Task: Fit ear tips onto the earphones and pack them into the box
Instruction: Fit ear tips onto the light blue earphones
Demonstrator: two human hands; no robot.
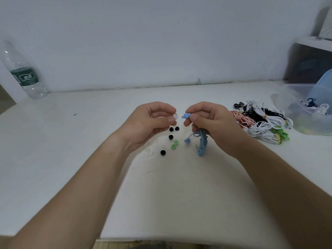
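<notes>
Above the middle of the white surface [71,141], a left hand [152,121] pinches a clear ear tip [175,116] between thumb and forefinger, just short of the blue earphone [186,116] gripped in the right hand [206,123], its coiled cord [202,142] hanging below. Black ear tips [171,129] and green ear tips [174,144] lie scattered beneath. Bundled earphones [260,123] sit near the right edge beside a clear box [291,97], its contents hard to make out.
</notes>
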